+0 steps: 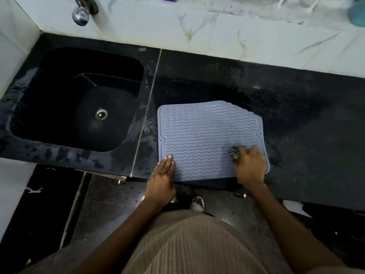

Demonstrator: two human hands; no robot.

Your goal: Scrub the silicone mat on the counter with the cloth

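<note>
A grey silicone mat (205, 135) with wavy ridges lies flat on the black counter (296, 123), its near edge at the counter's front. My left hand (162, 178) presses the mat's near left corner with straight fingers. My right hand (249, 164) sits on the mat's near right part, fingers curled round a dark, blurred cloth (236, 152) that pokes out past the knuckles and touches the mat.
A black sink (59, 119) with a metal drain (101, 114) is set into the counter to the left. A chrome tap (83, 10) hangs above it on the white marble wall. The counter around the mat looks wet. Dark floor lies below.
</note>
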